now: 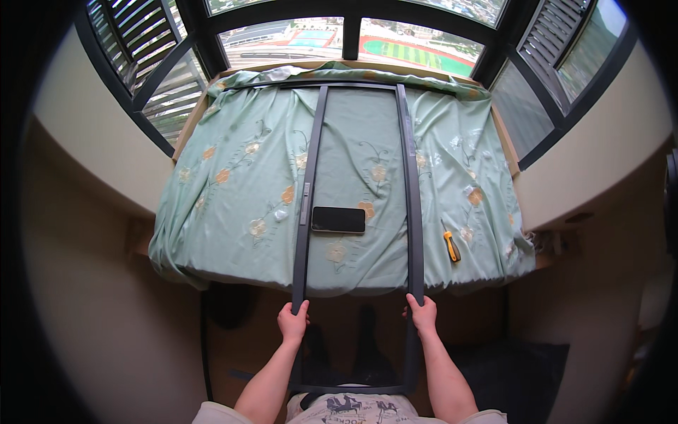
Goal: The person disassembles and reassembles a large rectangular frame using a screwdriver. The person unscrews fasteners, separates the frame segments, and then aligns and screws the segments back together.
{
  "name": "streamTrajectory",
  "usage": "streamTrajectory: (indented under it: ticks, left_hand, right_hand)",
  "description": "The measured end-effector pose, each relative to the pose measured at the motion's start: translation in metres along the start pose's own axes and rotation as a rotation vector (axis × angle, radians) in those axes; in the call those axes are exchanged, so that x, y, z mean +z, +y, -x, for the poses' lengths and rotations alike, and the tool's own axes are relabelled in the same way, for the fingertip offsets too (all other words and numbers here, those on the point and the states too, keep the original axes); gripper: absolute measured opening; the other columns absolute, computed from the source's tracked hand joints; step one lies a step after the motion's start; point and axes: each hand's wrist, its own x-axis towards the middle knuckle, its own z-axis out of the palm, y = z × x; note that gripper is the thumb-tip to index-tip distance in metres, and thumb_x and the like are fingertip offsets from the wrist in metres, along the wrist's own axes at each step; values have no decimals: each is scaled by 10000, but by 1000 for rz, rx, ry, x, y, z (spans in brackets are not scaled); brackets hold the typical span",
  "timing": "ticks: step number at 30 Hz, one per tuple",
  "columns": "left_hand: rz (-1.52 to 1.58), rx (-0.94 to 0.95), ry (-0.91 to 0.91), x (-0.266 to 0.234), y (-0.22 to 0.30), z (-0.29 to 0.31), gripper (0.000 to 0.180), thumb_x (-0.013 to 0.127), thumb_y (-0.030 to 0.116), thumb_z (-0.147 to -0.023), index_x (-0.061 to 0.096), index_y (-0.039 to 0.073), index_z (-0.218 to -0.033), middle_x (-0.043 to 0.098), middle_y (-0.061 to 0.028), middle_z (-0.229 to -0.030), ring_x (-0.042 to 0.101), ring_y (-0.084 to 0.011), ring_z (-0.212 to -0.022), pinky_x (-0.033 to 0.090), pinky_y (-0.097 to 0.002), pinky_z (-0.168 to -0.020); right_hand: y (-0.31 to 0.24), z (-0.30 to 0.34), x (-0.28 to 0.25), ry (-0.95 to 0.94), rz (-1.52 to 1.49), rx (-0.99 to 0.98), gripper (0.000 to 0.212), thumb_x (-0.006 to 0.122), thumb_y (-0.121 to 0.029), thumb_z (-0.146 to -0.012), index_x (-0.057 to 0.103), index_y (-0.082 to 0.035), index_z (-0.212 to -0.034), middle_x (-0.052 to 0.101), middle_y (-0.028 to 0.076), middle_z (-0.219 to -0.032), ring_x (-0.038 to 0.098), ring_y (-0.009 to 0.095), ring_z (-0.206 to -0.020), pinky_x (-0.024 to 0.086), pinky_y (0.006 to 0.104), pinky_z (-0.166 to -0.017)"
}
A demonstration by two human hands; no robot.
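"What's being held?"

"A long, dark grey rectangular frame [414,212] with slim rails; the left rail carries a lighter grey strip [306,194]."

"Held how?"

"The left hand [292,321] is closed around the left rail, the right hand [422,316] around the right one."

"And its pose?"

"Lengthwise, pointing away from the person: the far part over the pale green flowered cloth [240,155], the near end past its edge, near the waist."
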Motion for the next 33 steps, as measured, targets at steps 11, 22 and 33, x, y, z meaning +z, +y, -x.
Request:
streamTrajectory:
  ticks: [11,22,33]
  left_hand:
    - [-14,-22,-63,-6,-11,-4,316,753,286,-891,610,23,-790,645,-46,-630,635,-128,-528,512,-282,-519]
    - [-82,-14,-136,-1,-7,-5,300,734,281,-907,608,23,-820,652,-49,-646,649,-131,-553,517,-286,-533]
    - [-157,-12,-142,-3,1,-2,327,737,328,-900,604,35,-839,653,-37,-659,651,-125,-567,516,-287,-557]
  right_hand:
    - [-105,-23,48,78,754,-975,536,809,-191,-741,583,-28,-1198,580,179,-1176,542,376,-1129,458,441,-969]
    - [-169,-121,178,-337,1270,-1059,791,819,-383,-748,463,-74,-1383,493,181,-1359,449,321,-1314,406,501,-1055]
    - [-175,-134,-14,275,760,-945,663,812,-243,-728,499,34,-1243,535,215,-1127,553,409,-1025,474,465,-898]
